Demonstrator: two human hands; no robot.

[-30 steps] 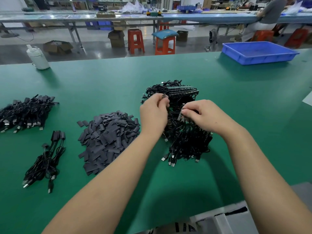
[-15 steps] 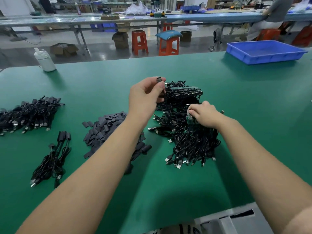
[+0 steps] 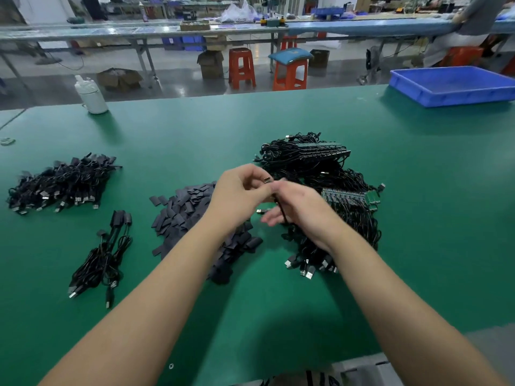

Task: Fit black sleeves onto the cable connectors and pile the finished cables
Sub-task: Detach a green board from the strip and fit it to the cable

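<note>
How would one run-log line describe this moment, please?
left hand: pinches cable connector | right hand: holds its cable | sleeve pile: untouched | step: sleeve not yet on

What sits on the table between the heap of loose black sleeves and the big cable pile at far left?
In the head view, a small bundle of cables lies between the sleeves and the far-left cable pile.
</note>
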